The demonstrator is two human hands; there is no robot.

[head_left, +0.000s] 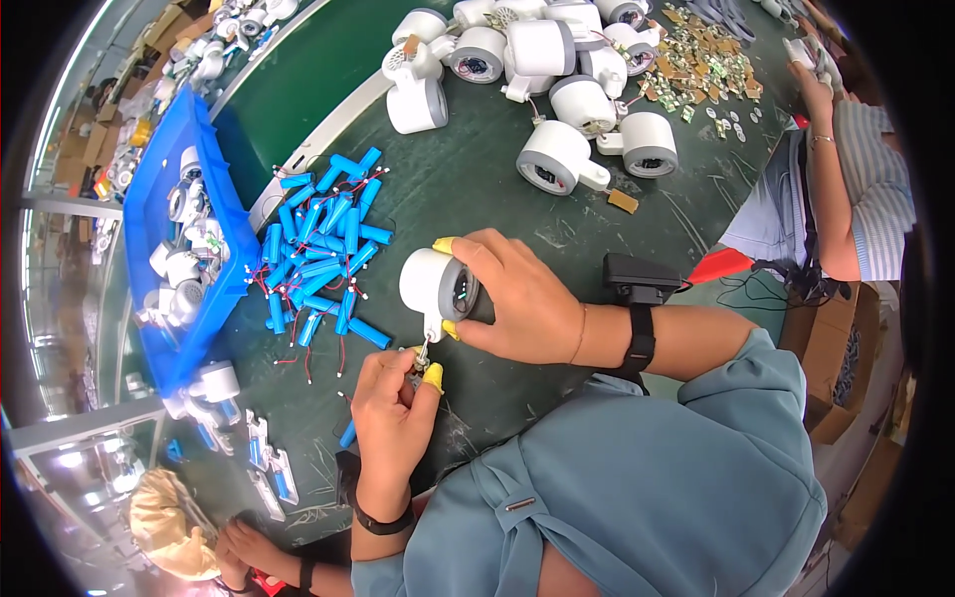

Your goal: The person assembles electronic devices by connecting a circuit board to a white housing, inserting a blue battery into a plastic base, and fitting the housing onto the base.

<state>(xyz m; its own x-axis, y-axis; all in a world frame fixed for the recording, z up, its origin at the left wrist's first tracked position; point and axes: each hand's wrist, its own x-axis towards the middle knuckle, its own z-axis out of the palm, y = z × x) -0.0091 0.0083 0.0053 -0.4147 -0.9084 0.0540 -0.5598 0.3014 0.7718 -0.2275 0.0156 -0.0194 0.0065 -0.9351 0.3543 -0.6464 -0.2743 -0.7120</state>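
My right hand (pixel 522 298) grips a white cylindrical housing (pixel 422 283) with a grey rim, its open end toward my palm and dark wiring inside. A short white stem (pixel 433 326) sticks out of the housing toward my left hand (pixel 393 403). Pinched at the stem's end, the left fingers hold a small pale and metallic piece (pixel 423 356), too small to name. Yellow covers wrap the thumb and a fingertip on both hands. To the left lies a loose heap of blue cylindrical batteries (pixel 323 244) with thin red and black wires.
Similar white housings (pixel 542 48) crowd the far table beside small circuit boards (pixel 696 65). A blue bin (pixel 231 214) of white parts stands left. White strips with blue cells (pixel 274 463) lie near left. Other people are at the right (pixel 856 189) and lower left (pixel 254 552).
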